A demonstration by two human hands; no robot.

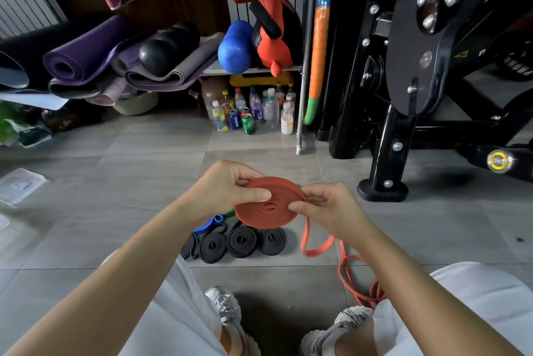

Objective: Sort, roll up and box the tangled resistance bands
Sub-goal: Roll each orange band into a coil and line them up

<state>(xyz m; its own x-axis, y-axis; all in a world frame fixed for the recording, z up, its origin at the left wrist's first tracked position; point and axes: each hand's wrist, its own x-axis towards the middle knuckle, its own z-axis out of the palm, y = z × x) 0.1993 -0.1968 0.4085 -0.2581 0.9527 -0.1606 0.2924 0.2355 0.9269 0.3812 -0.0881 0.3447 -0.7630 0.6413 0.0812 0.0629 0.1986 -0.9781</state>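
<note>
Step in hand: winding the red band (271, 205) into a flat coil; judged mostly wound, with a loose tail (317, 249) left to take in.
Band location: coil held in the air between both hands, above the floor (115, 211); the tail hangs down and trails to the floor near the right knee.
Technique: keep thumb pressure on the coil face so the turns stay level; feed the tail under light tension, edges aligned, no twist.
Left grip: the left hand (227, 188) grasps the coil, thumb flat across its face.
Right grip: the right hand (328, 205) pinches the coil rim where the tail leaves it.
Finished rolls: three black rolls (241, 241) lie side by side on the floor below the coil.
</note>
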